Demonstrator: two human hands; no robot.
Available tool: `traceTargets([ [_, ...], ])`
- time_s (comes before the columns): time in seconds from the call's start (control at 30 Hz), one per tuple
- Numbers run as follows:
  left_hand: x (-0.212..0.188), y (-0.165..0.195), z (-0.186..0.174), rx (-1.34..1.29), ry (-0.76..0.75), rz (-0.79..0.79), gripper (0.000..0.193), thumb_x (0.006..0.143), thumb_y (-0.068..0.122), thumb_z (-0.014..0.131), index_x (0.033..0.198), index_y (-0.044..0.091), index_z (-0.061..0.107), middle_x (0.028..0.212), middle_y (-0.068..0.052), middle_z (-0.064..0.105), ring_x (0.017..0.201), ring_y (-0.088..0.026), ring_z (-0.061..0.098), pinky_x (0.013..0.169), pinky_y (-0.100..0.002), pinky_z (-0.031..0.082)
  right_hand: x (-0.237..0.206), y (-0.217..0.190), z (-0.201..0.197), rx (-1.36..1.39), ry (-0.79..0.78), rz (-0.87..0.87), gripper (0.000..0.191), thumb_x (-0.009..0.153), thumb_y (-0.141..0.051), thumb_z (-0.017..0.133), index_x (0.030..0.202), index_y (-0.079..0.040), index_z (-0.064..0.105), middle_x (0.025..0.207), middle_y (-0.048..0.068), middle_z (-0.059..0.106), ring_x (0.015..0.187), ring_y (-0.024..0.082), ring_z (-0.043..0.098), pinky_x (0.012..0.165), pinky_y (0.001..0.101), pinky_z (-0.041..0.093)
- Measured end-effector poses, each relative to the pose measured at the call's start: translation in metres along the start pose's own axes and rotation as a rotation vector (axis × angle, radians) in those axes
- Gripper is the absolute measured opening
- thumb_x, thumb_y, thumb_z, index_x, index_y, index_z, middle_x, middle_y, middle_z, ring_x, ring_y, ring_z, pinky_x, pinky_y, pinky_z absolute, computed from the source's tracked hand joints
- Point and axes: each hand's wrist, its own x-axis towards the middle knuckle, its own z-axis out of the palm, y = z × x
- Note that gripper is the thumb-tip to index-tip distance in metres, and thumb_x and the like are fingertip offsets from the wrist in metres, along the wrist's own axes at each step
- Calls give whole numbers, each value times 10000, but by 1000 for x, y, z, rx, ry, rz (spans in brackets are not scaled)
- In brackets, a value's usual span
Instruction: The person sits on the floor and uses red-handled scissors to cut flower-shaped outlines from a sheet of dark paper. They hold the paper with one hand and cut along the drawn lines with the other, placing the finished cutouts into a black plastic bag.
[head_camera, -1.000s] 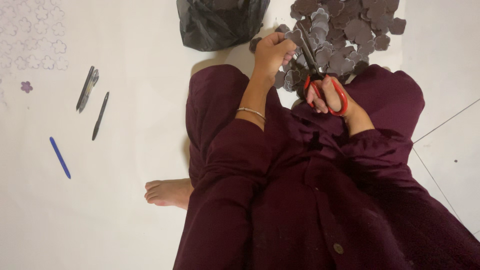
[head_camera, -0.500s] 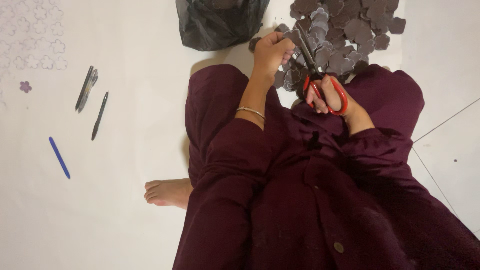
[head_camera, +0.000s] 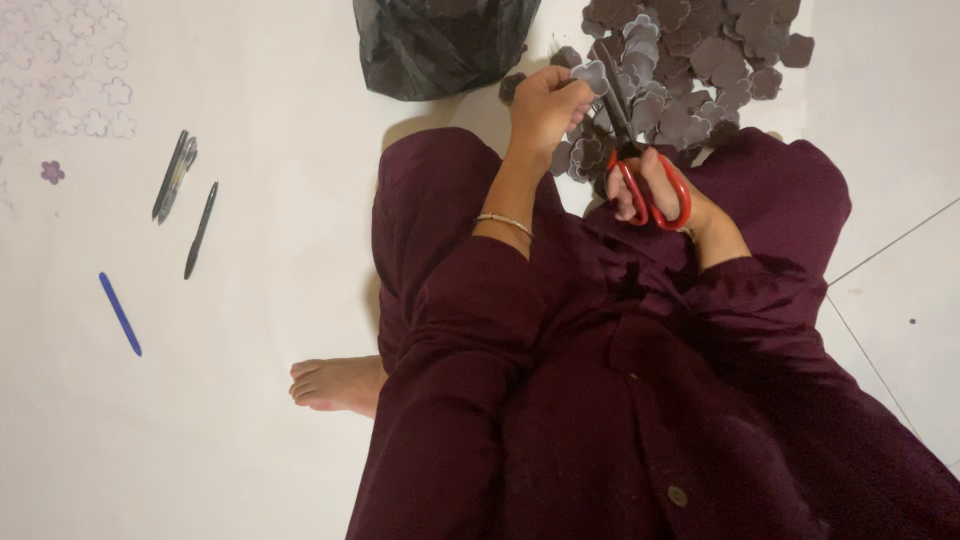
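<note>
Left hand (head_camera: 545, 105) pinches grey flower piece (head_camera: 590, 75), far side, above lap. Right hand (head_camera: 660, 195) grips red scissors (head_camera: 640, 170), blades up by piece. Risk: blades near fingers (head_camera: 572, 92), could nick. Piece small, could slip into flower pile (head_camera: 700, 60) on floor.

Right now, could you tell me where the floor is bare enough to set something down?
Free: the white floor between the blue pen and the bare foot, and the tiled patch beyond the right sleeve. Crowded: the top, where the black bag, the flower cutouts, the left hand and the red-handled scissors cluster.
</note>
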Motion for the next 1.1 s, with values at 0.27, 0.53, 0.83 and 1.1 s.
traceTargets([
  [0.27,-4,5,3,10,-6,2,60,763,64,681,755,5,673,663,-29,655,543,-74,535,495,-220,429,7,26,-10,89,-24,0,923,846,-939,222,774,-59,492,619,29,486,469,114,467,476,250,435],
  [0.53,-4,5,4,13,0,-32,59,775,79,693,772,20,689,681,-31,678,566,-73,571,513,-213,457,4,14,-5,61,-4,8,913,884,-911,201,704,-60,479,515,22,447,411,122,440,416,244,382],
  [0.83,-2,1,2,-28,2,5,67,760,70,701,776,11,671,685,-44,672,571,-90,574,515,-224,462,-1,-3,4,-6,22,-13,958,909,-893,222,820,-21,608,585,28,489,476,126,487,527,281,471],
  [1.1,-5,3,4,30,-14,-63,102,761,89,710,758,-6,672,681,-61,679,553,-98,573,501,-231,472,3,7,1,23,69,34,926,879,-900,208,804,-45,555,643,44,572,463,117,500,466,255,434],
])
